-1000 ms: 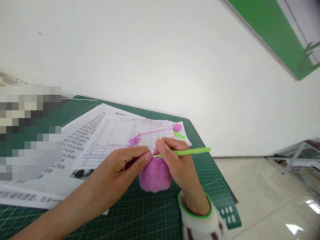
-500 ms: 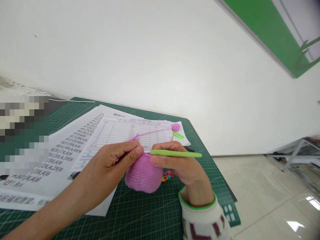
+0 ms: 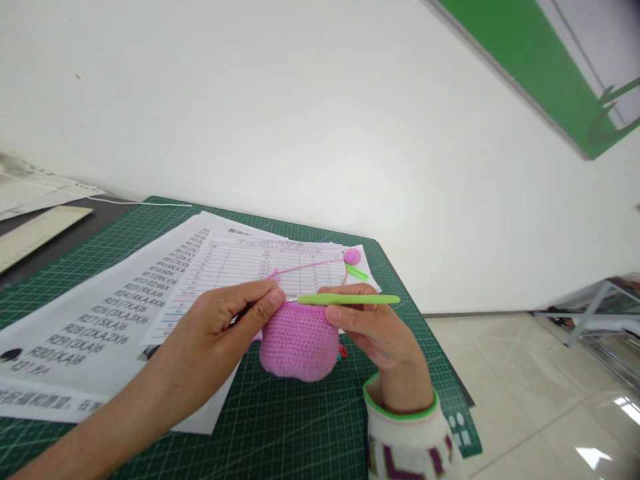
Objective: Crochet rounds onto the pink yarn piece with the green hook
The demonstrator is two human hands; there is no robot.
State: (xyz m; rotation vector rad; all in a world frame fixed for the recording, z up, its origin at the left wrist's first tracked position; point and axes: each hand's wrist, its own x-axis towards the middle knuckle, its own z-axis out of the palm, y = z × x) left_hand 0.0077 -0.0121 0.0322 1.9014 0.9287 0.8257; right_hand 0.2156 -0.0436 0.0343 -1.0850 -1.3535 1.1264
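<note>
A pink crocheted piece (image 3: pixel 300 343), rounded like a small pouch, hangs between my two hands above the mat. My left hand (image 3: pixel 240 313) pinches its upper left edge between thumb and fingers. In my right hand (image 3: pixel 373 323) is a crochet hook with a light green handle (image 3: pixel 350 299), lying level across the piece's top edge. The right thumb also touches the piece's upper right side. Pink yarn (image 3: pixel 310 267) runs from my left fingers to a small pink yarn ball (image 3: pixel 353 257). The hook's tip is at the stitches beside my left thumb.
Printed sheets (image 3: pixel 165 267) lie on a green cutting mat (image 3: pixel 280 433). Light green clips (image 3: pixel 357 271) sit near the ball, and small coloured stitch markers (image 3: pixel 342 351) show behind the piece. A ruler (image 3: pixel 45 233) lies at left. A white wall (image 3: pixel 300 120) stands behind the table.
The crocheted piece has shifted right and turned a little, showing more of its width and covering most of the stitch markers. My right hand and the hook handle have risen slightly.
</note>
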